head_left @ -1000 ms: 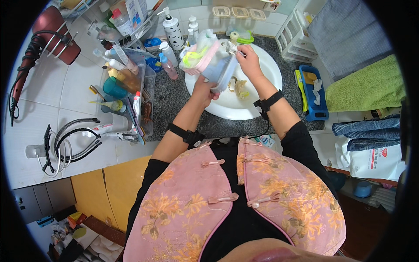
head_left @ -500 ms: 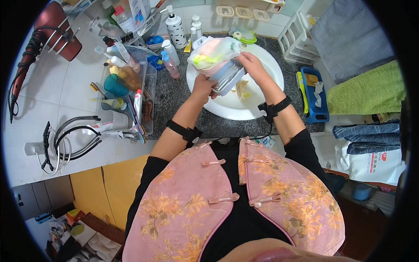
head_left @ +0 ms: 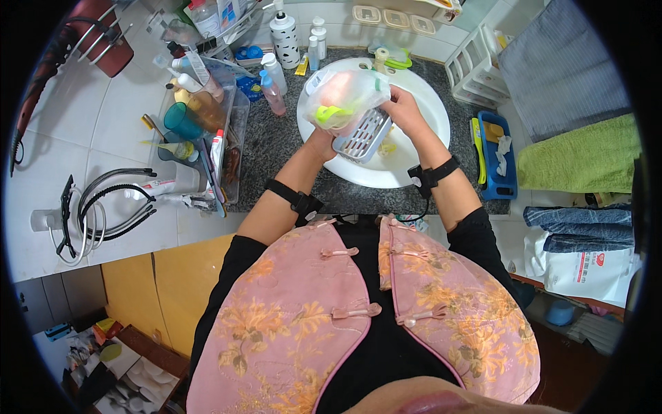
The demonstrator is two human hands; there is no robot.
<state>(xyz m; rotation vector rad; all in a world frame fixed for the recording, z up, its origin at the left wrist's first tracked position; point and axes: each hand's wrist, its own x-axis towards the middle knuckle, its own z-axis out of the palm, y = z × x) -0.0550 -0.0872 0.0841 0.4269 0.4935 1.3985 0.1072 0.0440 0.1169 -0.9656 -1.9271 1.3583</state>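
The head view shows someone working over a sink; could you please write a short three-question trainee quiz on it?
1. True or false: both hands are over the white sink.
2. What does the left hand hold? A) plastic bag B) towel C) hairdryer
3. Fill in: the slotted grey ____ is under the bag, by the right hand.

Key: 1 true; 2 A; 3 tray.

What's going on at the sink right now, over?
Left hand and right hand both grip a clear plastic bag and a slotted grey tray over the white sink. Bottles crowd the counter left; nothing between the hands.
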